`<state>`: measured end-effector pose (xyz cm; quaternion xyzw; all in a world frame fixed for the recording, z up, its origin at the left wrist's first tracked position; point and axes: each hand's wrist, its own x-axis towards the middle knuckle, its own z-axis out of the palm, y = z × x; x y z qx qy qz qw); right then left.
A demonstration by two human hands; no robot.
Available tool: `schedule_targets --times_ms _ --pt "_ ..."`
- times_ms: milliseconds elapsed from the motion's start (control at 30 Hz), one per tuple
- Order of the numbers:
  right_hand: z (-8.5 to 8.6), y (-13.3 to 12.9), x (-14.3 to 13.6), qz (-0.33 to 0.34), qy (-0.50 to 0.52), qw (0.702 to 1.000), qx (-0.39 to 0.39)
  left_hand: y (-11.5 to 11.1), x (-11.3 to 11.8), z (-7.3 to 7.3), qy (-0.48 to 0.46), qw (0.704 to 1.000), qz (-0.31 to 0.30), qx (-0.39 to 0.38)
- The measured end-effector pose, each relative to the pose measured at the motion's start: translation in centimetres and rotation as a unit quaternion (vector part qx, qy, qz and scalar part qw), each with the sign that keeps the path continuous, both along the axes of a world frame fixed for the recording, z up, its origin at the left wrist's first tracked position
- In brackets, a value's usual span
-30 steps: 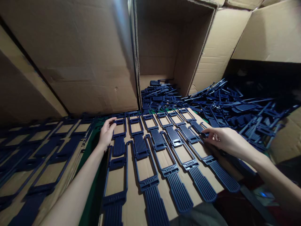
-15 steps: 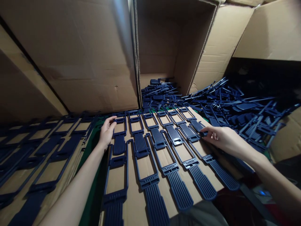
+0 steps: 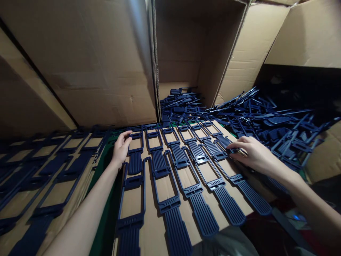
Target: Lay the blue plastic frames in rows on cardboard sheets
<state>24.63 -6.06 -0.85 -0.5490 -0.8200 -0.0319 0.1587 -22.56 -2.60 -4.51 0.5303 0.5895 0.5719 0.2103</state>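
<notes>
Dark blue plastic frames with ribbed paddles lie in two rows on a cardboard sheet. My left hand rests at the sheet's left edge, its thumb and fingers apart, beside the upper left frame. At the right edge, my right hand has its thumb and fingers pinched on the end of a blue plastic part near the upper right paddles. The fingers partly cover that part. Another ribbed paddle lies below my right hand.
Loose blue parts are heaped at the right, and a smaller pile sits by an open cardboard box. Another sheet with blue frames lies at the left. A large cardboard panel stands behind.
My right hand has shifted slightly and turned, its fingers now more arched over the sheet's right edge. The left hand has stayed in place.
</notes>
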Motion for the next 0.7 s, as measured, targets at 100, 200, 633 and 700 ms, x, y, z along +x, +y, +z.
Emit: schedule_targets --times_ms 100,200,633,700 --pt "-0.4 0.5 0.3 0.011 0.022 1.000 0.014 0.0 0.1 0.0 -0.009 1.000 -0.002 0.004" --pt "-1.1 0.8 0.6 0.031 0.056 0.997 -0.034 0.0 0.1 0.1 -0.014 1.000 0.003 0.004" --pt "-1.1 1.2 1.6 -0.019 0.129 0.987 -0.090 -0.1 0.0 0.2 -0.019 1.000 -0.007 -0.001" --pt "-1.5 1.4 2.7 -0.066 0.184 0.974 -0.112 -0.1 0.1 0.2 -0.017 1.000 -0.004 -0.003"
